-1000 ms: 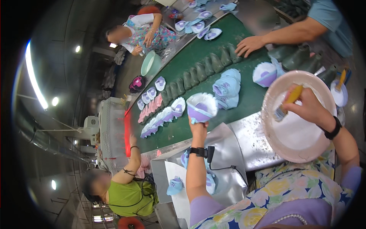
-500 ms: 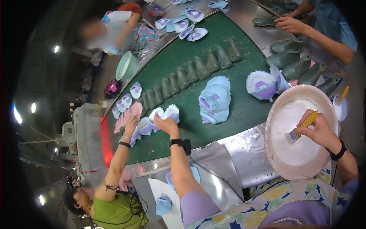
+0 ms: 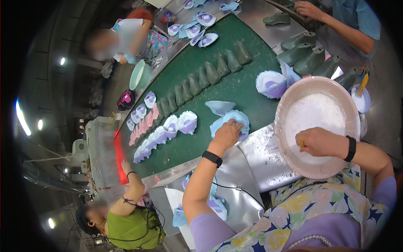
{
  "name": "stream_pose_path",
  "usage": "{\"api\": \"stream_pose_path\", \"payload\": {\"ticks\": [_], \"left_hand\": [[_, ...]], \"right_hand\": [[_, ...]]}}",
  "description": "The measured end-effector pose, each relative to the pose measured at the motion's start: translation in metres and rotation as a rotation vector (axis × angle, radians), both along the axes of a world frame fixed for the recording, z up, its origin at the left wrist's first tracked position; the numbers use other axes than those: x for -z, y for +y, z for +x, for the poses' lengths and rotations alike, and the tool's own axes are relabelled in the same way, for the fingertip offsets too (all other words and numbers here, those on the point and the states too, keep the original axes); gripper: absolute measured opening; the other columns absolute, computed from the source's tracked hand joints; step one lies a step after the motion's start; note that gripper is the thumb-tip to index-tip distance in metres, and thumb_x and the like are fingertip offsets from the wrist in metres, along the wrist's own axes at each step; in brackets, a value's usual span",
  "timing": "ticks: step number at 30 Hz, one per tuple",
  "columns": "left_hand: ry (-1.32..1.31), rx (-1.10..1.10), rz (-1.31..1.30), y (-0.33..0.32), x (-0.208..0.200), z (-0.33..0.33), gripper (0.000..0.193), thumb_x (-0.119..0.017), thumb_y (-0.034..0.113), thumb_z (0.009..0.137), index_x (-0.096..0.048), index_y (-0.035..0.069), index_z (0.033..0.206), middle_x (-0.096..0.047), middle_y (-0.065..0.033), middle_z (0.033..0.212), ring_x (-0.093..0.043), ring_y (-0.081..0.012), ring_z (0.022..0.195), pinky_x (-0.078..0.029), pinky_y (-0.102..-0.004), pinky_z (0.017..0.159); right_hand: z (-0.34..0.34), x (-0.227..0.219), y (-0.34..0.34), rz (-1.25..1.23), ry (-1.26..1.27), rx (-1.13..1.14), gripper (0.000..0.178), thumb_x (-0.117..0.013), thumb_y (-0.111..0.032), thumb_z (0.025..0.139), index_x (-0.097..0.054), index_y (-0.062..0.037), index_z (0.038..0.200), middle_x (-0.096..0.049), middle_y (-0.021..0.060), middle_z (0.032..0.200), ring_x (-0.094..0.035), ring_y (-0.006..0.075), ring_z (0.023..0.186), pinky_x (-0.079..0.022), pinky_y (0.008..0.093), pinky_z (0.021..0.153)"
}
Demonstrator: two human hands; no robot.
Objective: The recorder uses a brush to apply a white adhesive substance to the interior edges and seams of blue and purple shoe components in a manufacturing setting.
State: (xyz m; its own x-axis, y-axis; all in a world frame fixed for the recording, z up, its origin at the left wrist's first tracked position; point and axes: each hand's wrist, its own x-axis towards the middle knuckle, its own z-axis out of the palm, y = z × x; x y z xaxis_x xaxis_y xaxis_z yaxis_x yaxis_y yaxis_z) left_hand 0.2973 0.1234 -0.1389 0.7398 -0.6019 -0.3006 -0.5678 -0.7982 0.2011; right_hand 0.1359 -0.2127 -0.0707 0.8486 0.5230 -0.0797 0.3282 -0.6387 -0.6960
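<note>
My left hand [image 3: 228,133] rests on a pile of light blue and purple shoe uppers [image 3: 242,118], its fingers bent and pinching at the top one. Just beyond it, one pale upper [image 3: 220,107] lies turned apart from the pile. My right hand [image 3: 321,142] is closed round a brush, of which only the yellow handle end [image 3: 302,143] shows; the bristles are hidden. That hand is over a pinkish basin [image 3: 283,138] of white liquid. To the left, a row of white-lined purple and blue uppers [image 3: 170,126] lies on the green belt [image 3: 201,145].
Dark green shoe lasts [image 3: 194,84] line the belt, with pink pieces [image 3: 145,124] at their left end. More lasts [image 3: 308,61] stand beyond the basin, near a co-worker in blue [image 3: 352,25]. A co-worker in green [image 3: 132,220] is at the left. Another brush [image 3: 363,84] lies right.
My left hand has moved right, from the row of uppers to the pile. My right hand has turned over with the brush. The green-clad co-worker's hand has left the pink pieces.
</note>
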Motion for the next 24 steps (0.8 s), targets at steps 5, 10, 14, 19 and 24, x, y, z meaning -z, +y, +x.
{"api": "stream_pose_path", "payload": {"ticks": [5, 10, 14, 19, 24], "left_hand": [[-0.430, 0.155, 0.017, -0.003, 0.009, -0.012, 0.050, -0.066, 0.005, 0.071, -0.065, 0.022, 0.118, -0.056, -0.0107, 0.118, -0.054, -0.0337, 0.106, -0.047, -0.0422, 0.092], [-0.304, 0.133, -0.088, -0.007, 0.015, 0.007, 0.035, -0.066, 0.001, 0.069, -0.068, 0.014, 0.101, -0.061, -0.0083, 0.105, -0.059, -0.0302, 0.100, -0.052, -0.0402, 0.083], [-0.101, -0.229, -0.725, -0.002, -0.037, 0.002, 0.036, -0.062, -0.004, 0.082, -0.060, 0.009, 0.116, -0.068, -0.0110, 0.101, -0.065, -0.0225, 0.086, -0.051, -0.0317, 0.073], [0.356, -0.176, -0.952, -0.012, -0.087, -0.044, 0.043, -0.058, 0.014, 0.095, -0.048, 0.007, 0.136, -0.064, -0.0107, 0.118, -0.064, -0.0237, 0.104, -0.055, -0.0381, 0.088], [0.908, -0.713, -1.237, -0.064, -0.091, -0.079, 0.040, -0.054, 0.024, 0.098, -0.050, 0.006, 0.133, -0.061, -0.0113, 0.123, -0.063, -0.0265, 0.110, -0.052, -0.0428, 0.096]], "right_hand": [[-0.009, -0.002, -0.005, 0.131, -0.070, 0.113, 0.017, -0.070, -0.013, 0.080, -0.056, -0.0051, 0.086, -0.062, 0.0132, 0.082, -0.062, 0.0345, 0.078, -0.048, 0.0415, 0.069], [-0.017, 0.013, -0.006, -0.081, -0.105, -0.067, 0.018, -0.070, -0.015, 0.081, -0.057, -0.0052, 0.087, -0.063, 0.0136, 0.082, -0.063, 0.0330, 0.077, -0.048, 0.0412, 0.068], [-0.019, -0.008, -0.050, 0.064, -0.088, 0.144, 0.016, -0.070, -0.015, 0.079, -0.057, -0.0069, 0.085, -0.063, 0.0130, 0.077, -0.063, 0.0325, 0.073, -0.048, 0.0404, 0.066], [-0.003, -0.040, -0.079, 0.299, -0.220, 0.349, 0.014, -0.068, -0.015, 0.084, -0.060, -0.0052, 0.088, -0.063, 0.0091, 0.077, -0.063, 0.0246, 0.072, -0.048, 0.0347, 0.068], [0.016, -0.073, -0.056, 0.600, -0.353, 0.279, 0.018, -0.069, -0.017, 0.083, -0.060, -0.0042, 0.090, -0.067, 0.0102, 0.084, -0.066, 0.0242, 0.077, -0.049, 0.0327, 0.072]]}}
